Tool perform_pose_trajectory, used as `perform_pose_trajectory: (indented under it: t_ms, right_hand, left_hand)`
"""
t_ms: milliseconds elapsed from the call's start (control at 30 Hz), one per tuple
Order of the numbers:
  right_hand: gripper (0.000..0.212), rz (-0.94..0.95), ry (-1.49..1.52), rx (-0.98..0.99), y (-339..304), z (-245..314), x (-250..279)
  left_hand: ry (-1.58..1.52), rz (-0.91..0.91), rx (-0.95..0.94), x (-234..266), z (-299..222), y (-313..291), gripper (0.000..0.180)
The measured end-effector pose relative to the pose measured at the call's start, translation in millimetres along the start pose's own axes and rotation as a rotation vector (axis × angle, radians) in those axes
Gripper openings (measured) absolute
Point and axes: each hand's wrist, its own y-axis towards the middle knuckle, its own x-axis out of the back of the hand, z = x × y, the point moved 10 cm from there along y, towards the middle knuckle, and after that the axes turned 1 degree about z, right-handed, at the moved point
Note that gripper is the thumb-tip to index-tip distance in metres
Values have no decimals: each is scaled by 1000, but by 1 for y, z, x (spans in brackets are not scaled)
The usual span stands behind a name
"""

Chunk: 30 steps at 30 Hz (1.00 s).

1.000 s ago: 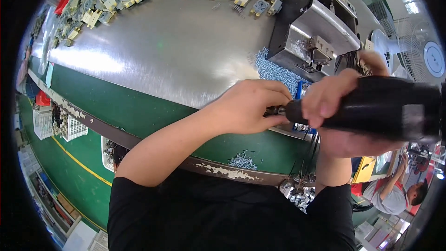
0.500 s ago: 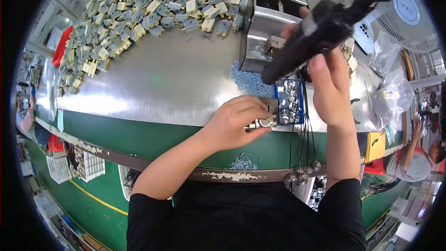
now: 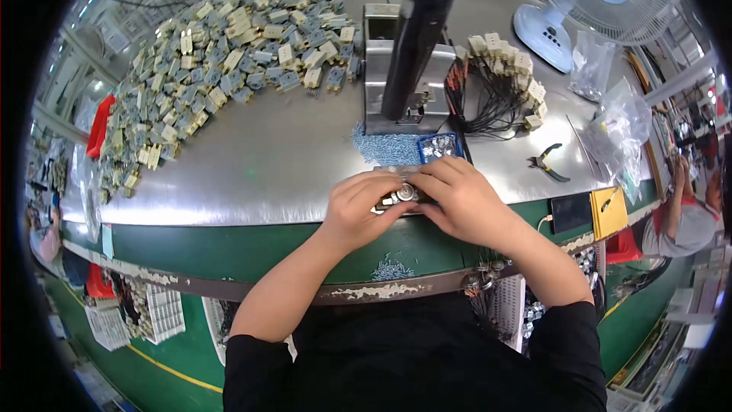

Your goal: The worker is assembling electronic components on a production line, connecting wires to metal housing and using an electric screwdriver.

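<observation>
I see the left hand [image 3: 357, 204] and right hand [image 3: 467, 200] clamped on a silvery, round-faced part [image 3: 405, 192] near the front edge of the desk [image 3: 286, 156].

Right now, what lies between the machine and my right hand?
In the head view, a blue tray lies just past your right hand, small bluish pieces at its left.

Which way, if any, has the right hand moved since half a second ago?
Yes: against the blue tray, the right hand went from its right side to its near side.
</observation>
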Motion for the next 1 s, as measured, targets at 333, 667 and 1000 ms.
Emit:
perform_pose_trajectory:
  t_ms: [333,667,1000]
  right_hand:
    - [38,-102,-166,-96,1,-7,-6]
    - [21,-948,-223,179,-38,-88,97]
    - [39,-883,-546,-756,-3,-249,126]
  left_hand:
    - [107,-108,-27,15,-13,9,36]
    - [-56,-56,124,26,-2,15,53]
    - [-2,48,-14,8,-8,7,28]
